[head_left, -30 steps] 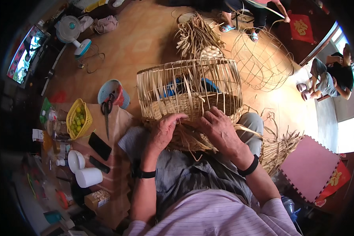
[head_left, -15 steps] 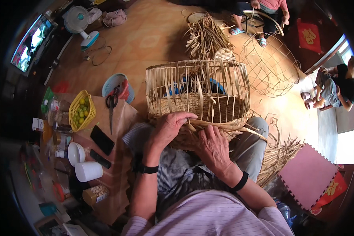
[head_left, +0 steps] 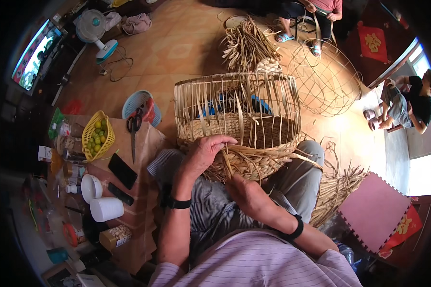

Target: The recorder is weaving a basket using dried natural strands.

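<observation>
A half-woven basket (head_left: pixel 237 126) of dried plant strips rests on my lap, its lower part densely woven and its upper stakes bare. My left hand (head_left: pixel 203 155) pinches the strips at the near edge of the weave. Just below it, my right hand (head_left: pixel 246 195) is closed on a tan strip (head_left: pixel 228 162) that runs down from the weave. Loose strip ends (head_left: pixel 304 158) stick out to the right over my knee. Blue shows through the stakes inside the basket. My right fingertips are partly hidden.
Left of me, a brown-covered table holds scissors (head_left: pixel 134 129), a phone (head_left: pixel 123 171), a white cup (head_left: pixel 106 209) and a yellow basket (head_left: pixel 98 135) of green fruit. Bundles of dried strips (head_left: pixel 249 45) and a wire-like frame (head_left: pixel 325 79) lie on the floor. Two people sit nearby.
My right hand has moved down and left from the weave toward my lap, drawing a strip down with it. My left hand stays at the edge. The person at the back has lowered the hoop-like strip.
</observation>
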### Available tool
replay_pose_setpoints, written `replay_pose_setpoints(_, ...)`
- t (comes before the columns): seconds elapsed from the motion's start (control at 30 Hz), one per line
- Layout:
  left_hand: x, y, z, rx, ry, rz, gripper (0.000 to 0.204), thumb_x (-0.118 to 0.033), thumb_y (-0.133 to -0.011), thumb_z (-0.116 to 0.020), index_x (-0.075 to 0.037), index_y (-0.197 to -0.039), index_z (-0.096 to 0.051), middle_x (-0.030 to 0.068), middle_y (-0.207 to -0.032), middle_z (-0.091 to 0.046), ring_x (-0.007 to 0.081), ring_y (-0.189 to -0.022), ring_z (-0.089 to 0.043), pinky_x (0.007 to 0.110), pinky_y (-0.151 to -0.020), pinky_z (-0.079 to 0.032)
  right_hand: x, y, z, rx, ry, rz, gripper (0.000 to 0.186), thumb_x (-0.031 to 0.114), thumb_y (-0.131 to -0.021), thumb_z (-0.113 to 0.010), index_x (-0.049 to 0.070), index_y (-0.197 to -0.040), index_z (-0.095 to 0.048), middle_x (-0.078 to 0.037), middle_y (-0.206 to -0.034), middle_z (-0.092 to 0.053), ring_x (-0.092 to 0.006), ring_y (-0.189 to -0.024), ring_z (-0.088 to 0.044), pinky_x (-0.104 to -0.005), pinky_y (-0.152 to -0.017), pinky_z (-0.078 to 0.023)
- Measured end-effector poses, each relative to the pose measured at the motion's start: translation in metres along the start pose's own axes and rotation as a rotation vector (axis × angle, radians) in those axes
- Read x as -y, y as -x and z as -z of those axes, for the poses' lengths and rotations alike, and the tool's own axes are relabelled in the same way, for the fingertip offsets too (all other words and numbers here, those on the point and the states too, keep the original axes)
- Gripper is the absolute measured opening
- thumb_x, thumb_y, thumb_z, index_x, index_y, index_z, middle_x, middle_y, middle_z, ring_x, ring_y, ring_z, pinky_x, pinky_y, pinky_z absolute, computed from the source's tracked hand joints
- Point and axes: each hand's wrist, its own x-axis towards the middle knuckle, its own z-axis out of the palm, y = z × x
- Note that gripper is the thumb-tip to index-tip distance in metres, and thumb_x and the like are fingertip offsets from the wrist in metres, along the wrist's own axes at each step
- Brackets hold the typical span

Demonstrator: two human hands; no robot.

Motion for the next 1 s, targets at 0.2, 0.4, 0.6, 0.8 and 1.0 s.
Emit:
replay_pose_setpoints(0.2,-0.004,0.007,0.005,0.014,-0.025,0.020,0.023,-0.003,-0.099,-0.056,-0.004,-0.117,-0.071,0.0129,-0.111,-0.076,0.0242,-0.108,-0.071,0.032,-0.092,-0.054,0.022,-0.029,0.072,0.180,-1.040,-0.593,0.026,0.030,-0.110,-0.050,0.005,-0.107,-0.058,0.007,-0.068,-0.041,-0.0031,-0.051,-0.034,-0.0224,-0.043,-0.027)
replay_pose_setpoints(0.4,-0.020,0.018,-0.001,0.017,-0.248,-0.054,0.032,0.000,-0.093,-0.061,-0.005,-0.124,-0.068,0.0155,-0.115,-0.073,0.0345,-0.111,-0.069,0.037,-0.095,-0.054,0.013,-0.025,0.096,0.179,-1.296,-0.620,0.026,0.028,-0.111,-0.047,0.004,-0.108,-0.057,0.003,-0.065,-0.045,-0.0055,-0.045,-0.034,-0.0221,-0.041,-0.028)
replay_pose_setpoints(0.6,-0.014,0.020,-0.009,-0.072,-0.195,-0.156,0.037,-0.003,-0.088,-0.071,-0.010,-0.125,-0.068,0.0154,-0.121,-0.070,0.0349,-0.109,-0.068,0.040,-0.091,-0.056,0.035,-0.018,0.119,0.223,-1.376,-0.520,0.026,0.026,-0.111,-0.045,0.003,-0.112,-0.057,0.001,-0.067,-0.049,-0.0070,-0.044,-0.038,-0.0229,-0.040,-0.035)
replay_pose_setpoints(0.8,-0.003,0.022,-0.017,-0.195,-0.284,-0.130,0.028,-0.013,-0.091,-0.074,-0.003,-0.116,-0.069,0.0129,-0.107,-0.072,0.0315,-0.095,-0.072,0.038,-0.083,-0.056,0.044,-0.002,0.161,-0.022,-1.223,0.216,0.061,0.052,-0.109,-0.033,0.000,-0.102,-0.063,-0.006,-0.062,-0.051,-0.0168,-0.048,-0.053,-0.0343,-0.049,-0.050)
replay_pose_setpoints(1.0,-0.005,0.019,-0.025,-0.288,-0.395,-0.142,0.018,-0.015,-0.095,-0.069,-0.001,-0.108,-0.068,0.0171,-0.097,-0.072,0.0354,-0.088,-0.071,0.041,-0.075,-0.056,0.009,-0.009,0.131,0.212,-0.713,-0.261,0.020,0.014,-0.105,-0.057,-0.002,-0.116,-0.063,-0.011,-0.089,-0.070,-0.0209,-0.082,-0.072,-0.0303,-0.069,-0.059)
